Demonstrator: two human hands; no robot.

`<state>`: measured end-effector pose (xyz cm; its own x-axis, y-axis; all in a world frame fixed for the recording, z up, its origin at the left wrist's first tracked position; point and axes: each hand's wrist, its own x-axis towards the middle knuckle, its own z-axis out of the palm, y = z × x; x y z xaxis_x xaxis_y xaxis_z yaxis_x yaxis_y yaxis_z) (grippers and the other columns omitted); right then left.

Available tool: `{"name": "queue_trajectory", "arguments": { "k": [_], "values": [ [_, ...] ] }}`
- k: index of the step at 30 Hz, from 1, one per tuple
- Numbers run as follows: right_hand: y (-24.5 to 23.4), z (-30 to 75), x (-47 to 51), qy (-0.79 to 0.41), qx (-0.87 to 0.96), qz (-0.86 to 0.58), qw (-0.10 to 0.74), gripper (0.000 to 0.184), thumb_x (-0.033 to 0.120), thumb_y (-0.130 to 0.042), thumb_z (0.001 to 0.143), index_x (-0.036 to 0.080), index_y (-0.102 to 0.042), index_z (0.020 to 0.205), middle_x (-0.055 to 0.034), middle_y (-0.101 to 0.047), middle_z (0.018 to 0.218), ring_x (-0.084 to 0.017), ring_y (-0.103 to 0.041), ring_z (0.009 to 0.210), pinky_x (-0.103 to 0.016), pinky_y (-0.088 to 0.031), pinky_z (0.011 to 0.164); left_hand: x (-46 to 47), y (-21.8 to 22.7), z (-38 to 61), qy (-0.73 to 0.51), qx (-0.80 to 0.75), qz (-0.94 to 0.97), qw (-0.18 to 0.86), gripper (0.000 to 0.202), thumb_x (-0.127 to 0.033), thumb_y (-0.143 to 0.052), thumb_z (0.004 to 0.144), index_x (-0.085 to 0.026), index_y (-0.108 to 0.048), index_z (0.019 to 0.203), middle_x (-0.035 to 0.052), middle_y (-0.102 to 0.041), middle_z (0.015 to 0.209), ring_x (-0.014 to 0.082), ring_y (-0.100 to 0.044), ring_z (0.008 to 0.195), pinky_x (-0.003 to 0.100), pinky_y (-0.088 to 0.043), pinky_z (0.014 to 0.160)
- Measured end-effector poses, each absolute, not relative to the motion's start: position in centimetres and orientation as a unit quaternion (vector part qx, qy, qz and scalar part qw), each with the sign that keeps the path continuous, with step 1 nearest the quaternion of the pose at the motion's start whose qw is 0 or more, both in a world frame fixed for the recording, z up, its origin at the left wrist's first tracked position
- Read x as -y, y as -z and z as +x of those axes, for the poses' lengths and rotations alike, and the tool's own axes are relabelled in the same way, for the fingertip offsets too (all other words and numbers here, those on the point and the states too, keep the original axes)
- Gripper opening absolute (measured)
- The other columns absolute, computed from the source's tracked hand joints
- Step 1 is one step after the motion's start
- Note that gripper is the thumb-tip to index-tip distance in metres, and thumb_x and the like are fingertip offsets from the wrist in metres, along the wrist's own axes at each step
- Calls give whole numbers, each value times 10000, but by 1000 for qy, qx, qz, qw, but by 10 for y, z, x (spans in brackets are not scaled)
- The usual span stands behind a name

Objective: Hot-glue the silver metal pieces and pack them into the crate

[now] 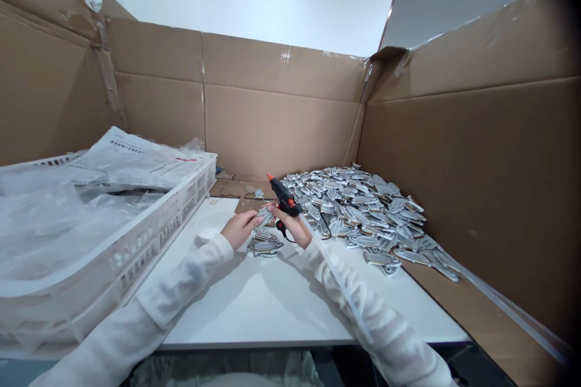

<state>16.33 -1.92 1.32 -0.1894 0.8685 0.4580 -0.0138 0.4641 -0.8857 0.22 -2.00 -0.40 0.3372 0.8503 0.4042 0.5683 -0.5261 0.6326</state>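
My left hand (pixel 238 228) has its fingers closed on a small grey piece (pixel 264 216) above the white table (pixel 263 308). My right hand (pixel 293 227) meets it there, fingers bent at the piece, with the glue gun (pixel 285 196) against that hand, orange tip up and leftward; I can't tell how firmly it grips either. A small stack (pixel 264 244) sits just below, a large pile (pixel 363 208) lies to the right, and a white crate (pixel 158 233) stands left.
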Motion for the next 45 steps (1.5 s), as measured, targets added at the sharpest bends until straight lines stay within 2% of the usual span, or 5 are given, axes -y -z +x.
{"name": "queue_trajectory", "arguments": {
  "k": [8,12,16,23,45],
  "values": [
    [-14,166,27,-306,651,-409,561,335,500,-515,725,169,-548,765,29,-478,543,-108,-440,482,-240,-362,490,17,4,9,-515,-423,621,413,281,-460,-376,788,-195,-338,700,-45,-522,428,66,-350,307,182,-260,360],
    [-13,164,35,-293,686,-410,525,350,516,-511,717,171,-558,751,-2,-549,613,-138,-511,555,-248,-387,527,11,1,6,-556,-423,563,442,274,-443,-403,784,-203,-294,704,-76,-473,375,55,-329,268,163,-228,319],
    [-8,161,33,-283,675,-433,526,366,514,-506,717,159,-585,763,-38,-598,672,-164,-550,615,-264,-407,589,11,1,7,-558,-418,557,451,250,-416,-399,794,-206,-288,715,-91,-459,374,48,-314,261,156,-215,310],
    [-11,162,33,-245,684,-450,519,372,510,-486,727,164,-579,629,3,-502,511,-124,-430,465,-250,-340,484,19,0,11,-552,-407,581,438,244,-422,-388,801,-202,-307,734,-84,-472,381,51,-307,265,163,-219,319],
    [-11,162,33,-209,702,-443,516,314,472,-500,736,182,-610,684,20,-471,484,-144,-433,502,-269,-350,550,18,9,12,-558,-399,609,399,228,-420,-392,811,-203,-333,778,-73,-495,416,62,-306,297,170,-217,351]
  ]
}}
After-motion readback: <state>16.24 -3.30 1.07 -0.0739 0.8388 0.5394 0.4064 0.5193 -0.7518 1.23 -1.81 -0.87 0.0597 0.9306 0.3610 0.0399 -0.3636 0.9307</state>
